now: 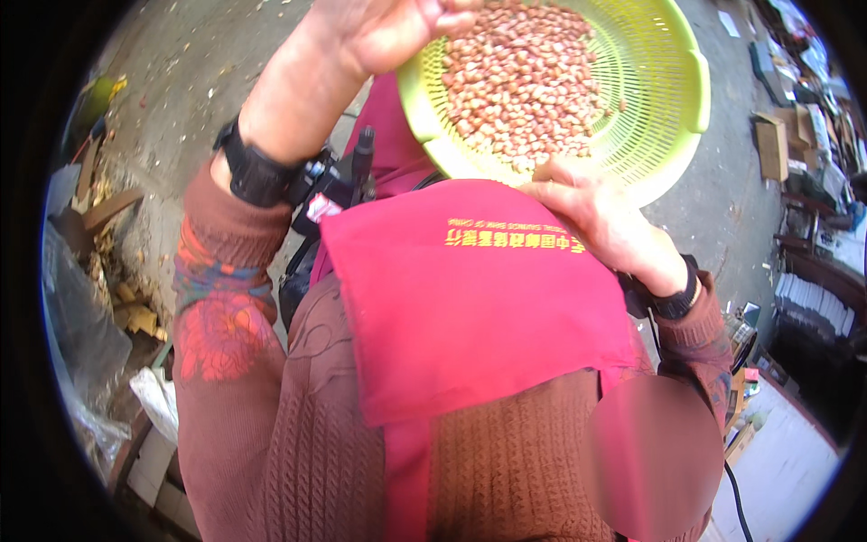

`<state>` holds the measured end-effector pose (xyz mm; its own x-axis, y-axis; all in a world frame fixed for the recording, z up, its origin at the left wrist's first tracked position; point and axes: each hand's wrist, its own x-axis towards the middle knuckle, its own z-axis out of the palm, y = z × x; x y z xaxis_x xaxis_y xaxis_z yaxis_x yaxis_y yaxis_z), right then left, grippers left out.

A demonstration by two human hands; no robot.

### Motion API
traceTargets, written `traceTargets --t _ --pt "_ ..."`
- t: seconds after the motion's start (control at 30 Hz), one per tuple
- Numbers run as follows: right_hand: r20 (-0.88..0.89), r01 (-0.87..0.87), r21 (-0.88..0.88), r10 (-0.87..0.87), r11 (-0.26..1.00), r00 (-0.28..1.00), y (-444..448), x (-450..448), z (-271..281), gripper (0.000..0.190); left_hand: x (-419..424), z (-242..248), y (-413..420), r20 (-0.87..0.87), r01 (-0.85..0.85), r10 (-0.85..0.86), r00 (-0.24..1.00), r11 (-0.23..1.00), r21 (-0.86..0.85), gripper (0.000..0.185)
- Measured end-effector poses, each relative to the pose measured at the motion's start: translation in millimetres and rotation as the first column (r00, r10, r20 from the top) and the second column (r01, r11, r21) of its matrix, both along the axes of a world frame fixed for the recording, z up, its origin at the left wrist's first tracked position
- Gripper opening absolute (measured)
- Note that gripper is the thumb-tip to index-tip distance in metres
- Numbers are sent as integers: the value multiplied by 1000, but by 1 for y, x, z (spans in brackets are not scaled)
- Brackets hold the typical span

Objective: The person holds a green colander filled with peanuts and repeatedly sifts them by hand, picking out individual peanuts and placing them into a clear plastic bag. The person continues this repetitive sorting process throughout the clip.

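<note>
A yellow-green plastic colander basket (667, 74) sits before me, holding a heap of shelled peanuts (525, 81) with reddish skins. My left hand (399, 34) is above the basket's left rim, its fingers curled and partly cut off by the top of the picture. What it may hold is hidden. At the near rim, my right hand (596, 213) reaches over the edge beside the peanuts, thumb and forefinger pointing left. Whether it grips the rim or a peanut I cannot tell. A red apron (488, 305) with yellow writing covers my front, close below the basket.
Black devices are strapped at my left wrist (257, 169) and right wrist (677, 295). Wood scraps (112, 210) and clear plastic sheeting (88, 325) lie to the left. Cardboard boxes (772, 146) and clutter line the right. Small debris dots the concrete floor (183, 68).
</note>
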<state>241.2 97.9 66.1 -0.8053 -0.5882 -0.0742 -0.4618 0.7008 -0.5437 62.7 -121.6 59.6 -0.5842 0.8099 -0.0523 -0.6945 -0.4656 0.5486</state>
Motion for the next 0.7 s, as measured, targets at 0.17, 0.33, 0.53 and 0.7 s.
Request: traceTargets --t 0.17,0.33,0.53,0.7 --pt "-312 241 36 -219 970 925 17 -42 -13 5 17 -8 16 75 -25 30 997 998 -62 38" --pt "-423 233 149 -151 961 894 21 -74 -35 15 33 -23 39 138 -53 81 987 980 -193 37" --pt "-355 220 253 -121 942 927 25 -79 -47 18 25 -42 42 124 -43 64 990 984 -172 34" --pt "-367 219 220 -128 950 922 26 -78 -50 18 21 -54 42 112 -63 89 990 973 -221 34"
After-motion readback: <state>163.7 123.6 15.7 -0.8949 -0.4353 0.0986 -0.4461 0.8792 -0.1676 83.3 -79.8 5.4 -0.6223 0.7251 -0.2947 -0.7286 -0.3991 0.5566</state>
